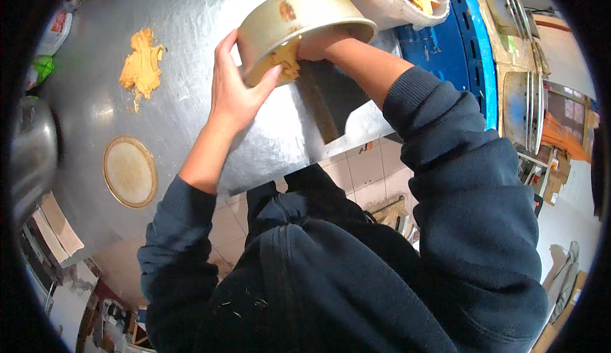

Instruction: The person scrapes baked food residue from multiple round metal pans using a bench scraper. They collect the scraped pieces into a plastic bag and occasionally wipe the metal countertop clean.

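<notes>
A round metal cake pan [267, 21] is tilted on its side above the table, its opening towards me. My left hand [234, 88] grips it at the left, fingers on the outer wall and thumb at the rim. My right hand [321, 45] reaches inside the pan; its fingers are hidden by the wall. Yellow dough [289, 62] clings to the inner wall between the two hands. A lump of the same dough [142, 64] lies on the steel table at the left. Nearer to me rests a round, flat metal disc [130, 171] with a brownish rim.
A white tub [370, 0] with yellow dough stands behind the pan at the right. Beside the steel tabletop [186, 67] is a blue slotted surface [432, 62]. A rounded metal vessel [36, 157] sits at the left edge. Stacked metal trays [520, 109] stand at the right.
</notes>
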Demonstrator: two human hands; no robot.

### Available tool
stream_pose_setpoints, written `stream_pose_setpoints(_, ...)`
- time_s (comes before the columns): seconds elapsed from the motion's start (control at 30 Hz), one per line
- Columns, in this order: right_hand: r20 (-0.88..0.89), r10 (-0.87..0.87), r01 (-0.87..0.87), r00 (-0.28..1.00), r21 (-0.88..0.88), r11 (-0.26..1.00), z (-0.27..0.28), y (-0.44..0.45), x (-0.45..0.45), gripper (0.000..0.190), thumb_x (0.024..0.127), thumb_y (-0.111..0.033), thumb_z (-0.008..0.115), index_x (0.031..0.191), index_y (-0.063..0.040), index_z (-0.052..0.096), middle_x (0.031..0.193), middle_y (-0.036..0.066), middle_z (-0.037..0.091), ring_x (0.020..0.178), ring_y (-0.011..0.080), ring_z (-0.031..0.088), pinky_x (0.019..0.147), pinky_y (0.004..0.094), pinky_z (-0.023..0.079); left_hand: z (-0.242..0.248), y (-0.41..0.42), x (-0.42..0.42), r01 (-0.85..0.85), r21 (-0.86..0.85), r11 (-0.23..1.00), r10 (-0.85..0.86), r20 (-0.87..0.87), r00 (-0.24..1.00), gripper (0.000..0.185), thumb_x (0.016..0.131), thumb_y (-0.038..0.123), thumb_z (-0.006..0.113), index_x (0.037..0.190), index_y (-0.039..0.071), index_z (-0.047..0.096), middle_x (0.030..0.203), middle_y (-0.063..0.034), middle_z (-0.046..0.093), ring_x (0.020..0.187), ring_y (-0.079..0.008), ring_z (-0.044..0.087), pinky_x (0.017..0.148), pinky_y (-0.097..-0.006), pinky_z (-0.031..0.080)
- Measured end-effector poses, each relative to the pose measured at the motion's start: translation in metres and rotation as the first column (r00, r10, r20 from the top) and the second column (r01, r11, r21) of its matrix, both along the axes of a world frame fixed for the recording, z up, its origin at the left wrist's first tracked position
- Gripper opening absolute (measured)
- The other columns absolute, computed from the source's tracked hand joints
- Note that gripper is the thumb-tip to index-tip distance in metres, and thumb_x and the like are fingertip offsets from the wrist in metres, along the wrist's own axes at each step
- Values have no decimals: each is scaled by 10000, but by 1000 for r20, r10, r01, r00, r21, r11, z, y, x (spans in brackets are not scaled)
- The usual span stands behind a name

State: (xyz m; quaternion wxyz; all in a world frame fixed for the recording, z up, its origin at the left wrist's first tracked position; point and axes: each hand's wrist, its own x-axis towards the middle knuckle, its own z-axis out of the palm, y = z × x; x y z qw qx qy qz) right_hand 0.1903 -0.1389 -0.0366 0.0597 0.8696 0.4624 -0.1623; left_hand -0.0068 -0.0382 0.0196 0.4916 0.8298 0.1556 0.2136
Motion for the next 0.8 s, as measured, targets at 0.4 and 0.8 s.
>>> stream_pose_setpoints(0.4,-458,-169,144,873,-90,986,6,7,-8,498,819,-435,592,1089,-19,642,1080,187,638,1034,325,587,905,369,440,-26,-11,21,-160,-203,966,218,309,926,727,732,-10,624,1365,-7,269,1314,-199,388,1259,-296,379,1070,-378,293)
stream_pose_setpoints(0.8,42,-201,202,979,-374,905,41,-10,18,426,862,-343,526,1218,-119,591,1279,90,556,1160,261,544,910,398,460,15,-36,64,-257,197,946,234,130,963,684,697,119,701,1290,-23,391,1208,-219,463,1173,-379,430,1013,-434,351)
